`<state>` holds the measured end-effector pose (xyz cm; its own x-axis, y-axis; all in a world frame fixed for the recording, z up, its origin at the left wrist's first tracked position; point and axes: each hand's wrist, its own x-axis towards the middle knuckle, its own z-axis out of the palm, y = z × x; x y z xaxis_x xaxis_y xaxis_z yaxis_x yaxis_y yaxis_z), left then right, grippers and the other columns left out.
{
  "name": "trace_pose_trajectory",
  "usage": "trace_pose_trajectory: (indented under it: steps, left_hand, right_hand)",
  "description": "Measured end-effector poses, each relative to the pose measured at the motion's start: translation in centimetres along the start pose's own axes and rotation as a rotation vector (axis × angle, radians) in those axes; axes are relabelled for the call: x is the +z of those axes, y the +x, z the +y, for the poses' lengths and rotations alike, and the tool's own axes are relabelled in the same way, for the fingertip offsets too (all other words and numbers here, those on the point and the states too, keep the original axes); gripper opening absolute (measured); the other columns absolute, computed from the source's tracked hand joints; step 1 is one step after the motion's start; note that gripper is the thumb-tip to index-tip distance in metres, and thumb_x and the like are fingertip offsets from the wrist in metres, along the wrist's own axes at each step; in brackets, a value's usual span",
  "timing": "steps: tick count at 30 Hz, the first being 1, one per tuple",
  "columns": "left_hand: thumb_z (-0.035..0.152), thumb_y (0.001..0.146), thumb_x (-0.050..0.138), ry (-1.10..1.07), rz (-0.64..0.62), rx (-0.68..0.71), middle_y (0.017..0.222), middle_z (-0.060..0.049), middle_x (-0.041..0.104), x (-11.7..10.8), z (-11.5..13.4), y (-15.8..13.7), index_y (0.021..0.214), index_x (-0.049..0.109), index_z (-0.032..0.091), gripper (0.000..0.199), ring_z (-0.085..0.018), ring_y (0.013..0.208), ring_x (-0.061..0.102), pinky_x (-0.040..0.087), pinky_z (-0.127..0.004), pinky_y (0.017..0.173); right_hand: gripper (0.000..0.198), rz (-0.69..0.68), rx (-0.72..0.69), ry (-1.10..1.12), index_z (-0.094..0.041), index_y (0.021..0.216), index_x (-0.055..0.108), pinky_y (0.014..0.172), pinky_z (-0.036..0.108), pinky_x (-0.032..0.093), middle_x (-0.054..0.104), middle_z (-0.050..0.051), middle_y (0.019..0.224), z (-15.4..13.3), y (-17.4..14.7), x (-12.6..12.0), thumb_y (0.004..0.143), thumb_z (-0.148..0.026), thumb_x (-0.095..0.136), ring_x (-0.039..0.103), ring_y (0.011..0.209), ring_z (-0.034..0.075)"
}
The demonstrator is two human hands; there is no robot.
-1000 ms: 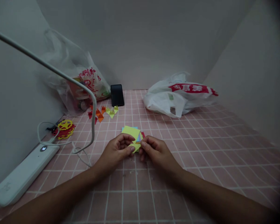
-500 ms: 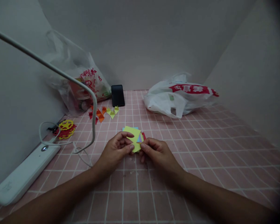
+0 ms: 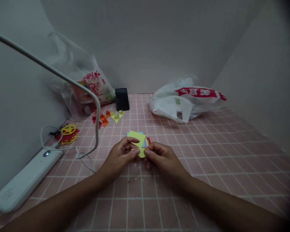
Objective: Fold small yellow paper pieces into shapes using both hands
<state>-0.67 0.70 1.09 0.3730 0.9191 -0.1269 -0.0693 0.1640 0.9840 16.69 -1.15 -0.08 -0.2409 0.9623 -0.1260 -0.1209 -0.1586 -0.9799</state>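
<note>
Between my two hands is a small piece of yellow paper (image 3: 141, 153), its edges pinched by fingers and thumbs. My left hand (image 3: 124, 151) grips its left side, thumb in front. On the right side, my right hand (image 3: 160, 154) pinches it between thumb and forefinger. Just behind lies a stack of square coloured paper (image 3: 137, 136), yellow on top with blue showing beneath. Purple and red paper edges (image 3: 148, 141) stick out at its right. Small folded paper pieces (image 3: 104, 120) in red, orange and yellow lie farther back to the left.
A black phone (image 3: 122, 99) leans near the back wall. Plastic bags stand at back left (image 3: 87, 87) and back right (image 3: 188, 100). At left are a white power strip (image 3: 26, 177), a looping cable (image 3: 96, 112) and red and yellow cut-outs (image 3: 69, 133). Pink tiled cloth (image 3: 207, 167) covers the table.
The held yellow paper has changed shape, its lower edge now looking rounded between my thumbs. My right fingers have shifted slightly left; the other things stay put.
</note>
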Motion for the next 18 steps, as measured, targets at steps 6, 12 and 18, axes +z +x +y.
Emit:
trace_pose_trajectory:
  steps: [6, 12, 18]
  left_hand:
    - [0.036, 0.076, 0.067, 0.080, -0.009, -0.087, 0.058, 0.002, 0.060, 0.12, 0.21, 0.06, 0.068, 0.061, 0.014, 0.023, -0.011, 0.056, 0.053, 0.040, -0.025, 0.061]
    - [0.035, 0.078, 0.067, 0.037, 0.060, -0.026, 0.062, 0.002, 0.061, -0.02, -0.11, -0.07, 0.070, 0.062, 0.014, 0.022, -0.011, 0.060, 0.053, 0.040, -0.025, 0.065]
    - [0.030, 0.077, 0.068, 0.037, 0.096, 0.008, 0.060, 0.003, 0.062, -0.23, -0.27, -0.02, 0.076, 0.062, 0.015, 0.016, -0.011, 0.059, 0.054, 0.040, -0.024, 0.063]
  right_hand:
    - [0.024, 0.025, -0.023, 0.032, -0.017, 0.069, 0.057, 0.055, 0.024, 0.039, 0.061, -0.002, 0.058, -0.12, -0.04, 0.06, 0.081, -0.035, 0.066, 0.054, 0.051, 0.010]
    - [0.022, -0.010, -0.017, 0.110, -0.017, 0.070, 0.058, 0.055, 0.024, 0.041, 0.064, -0.001, 0.063, 0.12, 0.09, 0.09, 0.081, -0.034, 0.067, 0.057, 0.050, 0.009]
    - [0.023, 0.008, 0.016, 0.128, -0.017, 0.070, 0.058, 0.053, 0.023, 0.041, 0.064, -0.002, 0.063, 0.17, 0.16, 0.10, 0.079, -0.035, 0.069, 0.057, 0.049, 0.008]
